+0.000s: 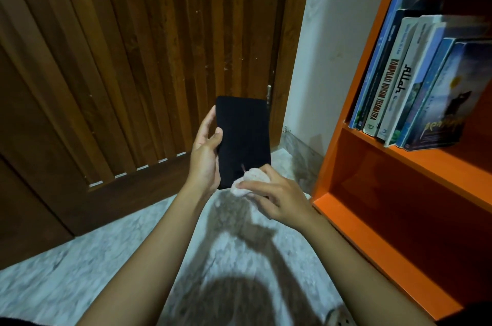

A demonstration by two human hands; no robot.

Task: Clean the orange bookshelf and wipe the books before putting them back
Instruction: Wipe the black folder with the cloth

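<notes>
My left hand [206,155] grips a black book [243,136] by its left edge and holds it upright in front of me. At the book's lower edge my right hand [277,197] pinches a small crumpled white cloth [249,181] against the cover. The orange bookshelf [399,192] stands to the right. Several books [415,80] lean to the left on its upper visible shelf. The compartment below them holds nothing that I can see.
A brown slatted wooden door [133,59] fills the left and the middle behind the book. A white wall strip [332,45] separates door and shelf. The floor [106,272] is pale marble with my shadow across it.
</notes>
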